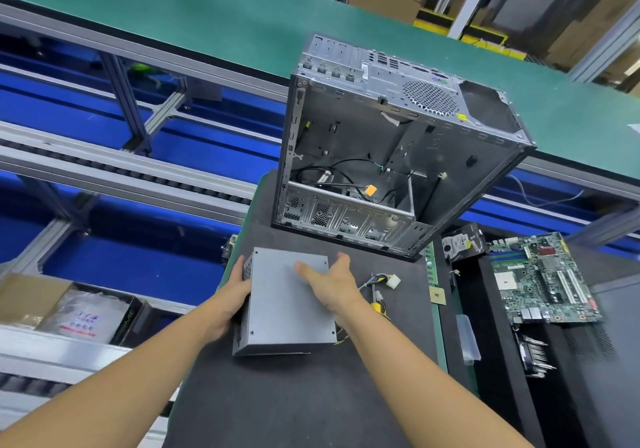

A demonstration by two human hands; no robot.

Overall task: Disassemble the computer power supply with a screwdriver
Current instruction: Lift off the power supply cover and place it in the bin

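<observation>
So the power supply (287,312) sits between both hands, left hand (230,297) wrapped round its side wall, right hand (332,285) flat on top; looks like a hefty, slick steel box, so I'd grab opposite walls.

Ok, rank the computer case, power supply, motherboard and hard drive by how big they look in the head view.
1. The computer case, clearly largest.
2. The power supply and the motherboard look about alike; the power supply is nearer the camera, so I won't rank them.
3. The hard drive, smallest.
</observation>
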